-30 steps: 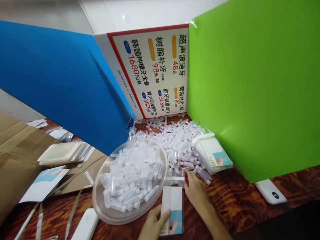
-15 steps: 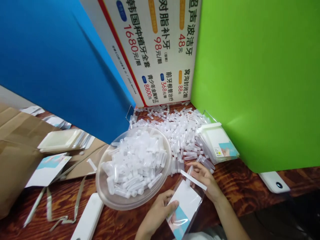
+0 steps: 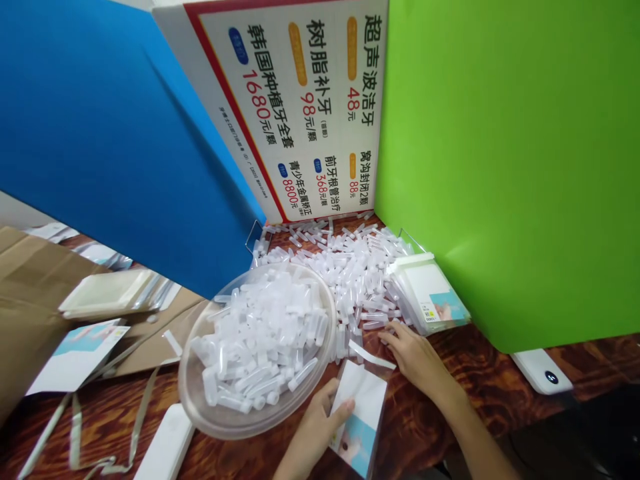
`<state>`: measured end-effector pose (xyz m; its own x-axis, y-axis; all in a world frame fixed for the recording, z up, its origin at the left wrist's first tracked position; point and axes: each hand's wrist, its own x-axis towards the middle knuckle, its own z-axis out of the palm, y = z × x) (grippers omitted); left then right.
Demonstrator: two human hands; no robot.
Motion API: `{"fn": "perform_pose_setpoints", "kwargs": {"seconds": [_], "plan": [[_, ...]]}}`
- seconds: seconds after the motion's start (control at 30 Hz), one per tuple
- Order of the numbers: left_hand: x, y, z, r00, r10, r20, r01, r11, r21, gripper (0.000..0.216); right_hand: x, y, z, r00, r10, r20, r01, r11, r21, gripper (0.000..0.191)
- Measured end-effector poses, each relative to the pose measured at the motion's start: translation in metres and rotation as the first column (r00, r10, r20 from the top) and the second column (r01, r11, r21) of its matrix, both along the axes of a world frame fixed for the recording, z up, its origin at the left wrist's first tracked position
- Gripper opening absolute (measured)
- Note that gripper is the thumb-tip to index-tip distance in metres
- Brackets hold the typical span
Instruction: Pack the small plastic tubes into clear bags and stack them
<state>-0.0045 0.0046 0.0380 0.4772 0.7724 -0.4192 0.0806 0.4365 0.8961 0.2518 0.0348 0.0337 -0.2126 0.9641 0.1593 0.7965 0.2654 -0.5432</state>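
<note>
My left hand (image 3: 323,420) is closed on a clear plastic bag (image 3: 369,427) with a white and blue card inside, the thumb pressed on its front. A white strip (image 3: 373,355) crosses the bag's top end. To the right of that strip, my right hand (image 3: 413,357) reaches forward with fingers loosely apart and holds nothing that I can see. Its fingertips are beside the near edge of a loose pile of small clear plastic tubes with white caps (image 3: 350,277). A round translucent basin (image 3: 260,430) heaped with similar tubes stands to the left of my hands.
A stack of bagged cards (image 3: 440,293) lies right of the pile. Blue (image 3: 110,133), white printed (image 3: 300,100) and green (image 3: 500,167) panels stand behind. Leftward are a cardboard box (image 3: 30,293), more bags (image 3: 110,293) and a white device (image 3: 167,443); another white device (image 3: 543,370) lies right.
My right hand has left the bag's mouth, where it had a tube in its fingers, and moved towards the loose pile. My left hand keeps the bag. The view has shifted slightly.
</note>
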Motion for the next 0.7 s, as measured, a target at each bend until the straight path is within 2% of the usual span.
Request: {"fn": "perform_pose_setpoints", "kwargs": {"seconds": [0.07,0.1,0.17,0.23,0.3,0.37,0.43,0.47,0.53,0.6,0.7], "plan": [[-0.001,-0.002,0.0,0.999,0.044,-0.012,-0.044,0.999,-0.006,0.057,0.007,0.009,-0.007,0.986,0.027,0.167,-0.029,0.999,0.013,0.044],[-0.002,-0.003,0.0,0.998,0.06,-0.017,-0.06,0.998,-0.002,0.058,0.009,0.012,-0.009,0.982,0.051,0.18,-0.055,0.998,0.016,0.042],[-0.003,-0.005,0.0,0.995,0.095,-0.014,-0.095,0.995,0.01,0.06,0.008,0.014,-0.007,0.993,0.093,0.072,-0.096,0.994,0.042,0.033],[-0.003,-0.007,-0.001,0.99,0.144,0.002,-0.144,0.99,0.011,0.061,0.002,0.011,-0.001,0.978,0.075,-0.196,-0.064,0.996,0.064,0.021],[-0.002,-0.009,-0.002,0.984,0.175,0.025,-0.175,0.985,-0.003,0.061,-0.01,0.003,0.005,0.851,-0.018,-0.524,0.012,1.0,-0.014,0.014],[0.001,-0.009,-0.003,0.985,0.168,0.048,-0.168,0.986,-0.011,0.059,-0.024,-0.006,0.007,0.646,-0.13,-0.752,0.026,0.989,-0.148,0.018],[0.002,-0.009,-0.003,0.987,0.149,0.057,-0.148,0.989,-0.025,0.059,-0.037,-0.014,0.005,0.488,-0.197,-0.85,-0.012,0.973,-0.232,0.024],[0.002,-0.008,-0.003,0.987,0.149,0.058,-0.148,0.988,-0.035,0.06,-0.043,-0.017,0.004,0.452,-0.209,-0.867,-0.026,0.969,-0.247,0.025],[-0.002,-0.008,-0.003,0.986,0.15,0.07,-0.147,0.988,-0.051,0.062,-0.049,-0.021,0.003,0.459,-0.183,-0.869,-0.071,0.968,-0.241,0.021],[-0.01,-0.009,-0.003,0.987,0.118,0.112,-0.113,0.992,-0.048,0.063,-0.049,-0.021,0.009,0.543,-0.066,-0.837,-0.199,0.958,-0.205,0.02],[-0.027,-0.016,-0.005,0.981,0.045,0.187,-0.04,0.999,-0.03,0.062,-0.047,-0.008,0.034,0.647,0.133,-0.751,-0.339,0.932,-0.127,0.023]]}}
